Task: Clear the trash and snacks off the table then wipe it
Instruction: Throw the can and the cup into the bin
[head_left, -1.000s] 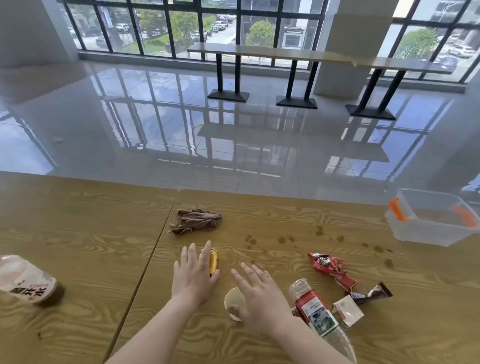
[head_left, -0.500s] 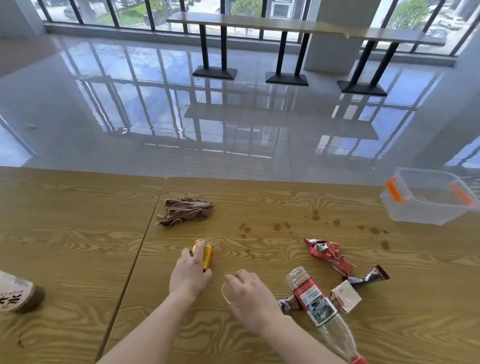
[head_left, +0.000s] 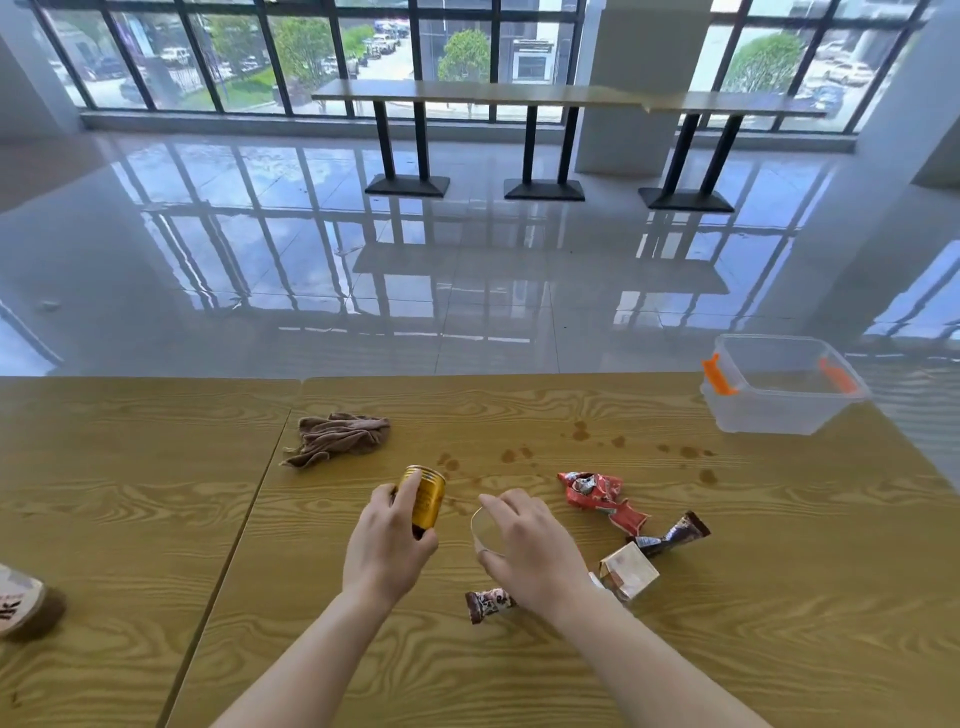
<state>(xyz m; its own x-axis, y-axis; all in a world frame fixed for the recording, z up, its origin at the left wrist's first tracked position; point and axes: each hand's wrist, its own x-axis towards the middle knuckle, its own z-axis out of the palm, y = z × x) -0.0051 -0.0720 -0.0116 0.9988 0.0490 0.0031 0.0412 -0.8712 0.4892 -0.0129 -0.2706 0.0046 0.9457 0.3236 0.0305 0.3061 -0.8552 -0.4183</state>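
My left hand (head_left: 387, 545) is closed around a gold can (head_left: 426, 496) at the middle of the wooden table (head_left: 130, 509). My right hand (head_left: 530, 551) grips a small white paper cup (head_left: 480, 527) lying on its side beside the can. A red wrapper (head_left: 600, 493), a dark snack wrapper (head_left: 675, 535), a small carton (head_left: 628, 569) and a brown candy wrapper (head_left: 488, 604) lie around my right hand. A crumpled brown cloth (head_left: 337, 439) rests further back on the left. Brown spill spots (head_left: 582, 431) mark the table beyond the trash. The plastic bottle seen earlier is hidden behind my right arm.
A clear plastic bin (head_left: 779, 387) with orange latches stands at the table's far right corner. A bottle with a white label (head_left: 23, 608) lies at the left edge. A seam (head_left: 244, 519) joins two tabletops. Beyond the table is a glossy floor with long high tables by the windows.
Both hands went from flat and open to closed: the left around the gold can, the right around the paper cup. The can now stands more upright in my grip.
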